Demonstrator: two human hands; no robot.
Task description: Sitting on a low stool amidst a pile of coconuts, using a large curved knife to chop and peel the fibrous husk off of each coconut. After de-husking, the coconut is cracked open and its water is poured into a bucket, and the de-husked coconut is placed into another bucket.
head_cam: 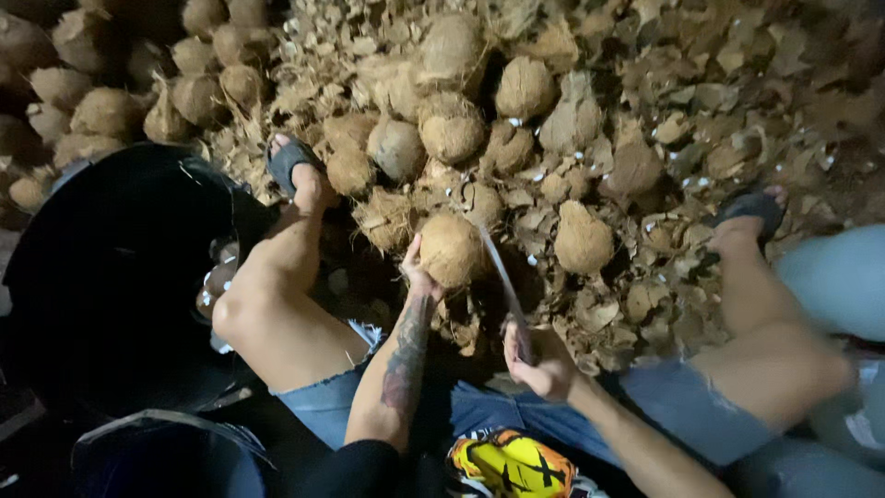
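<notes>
- Left hand (417,273): fingers curled against the near side of a round, tan, fibrous husked coconut (452,249), steadying it between the person's bare knees.
- Right hand (542,361): fist closed round the handle of a long, thin, pale metal blade (501,267); its tip slants up to the coconut's right flank.
- Beyond the held coconut: heap of similar rough brown coconuts (450,127), matted with hairy fibre.
- Right of the blade: dry, flat, curled husk chips (719,101) littering the ground.
- Left of the left forearm: large black round plastic tub (101,277), smooth-walled.
- No labels or signs legible.
</notes>
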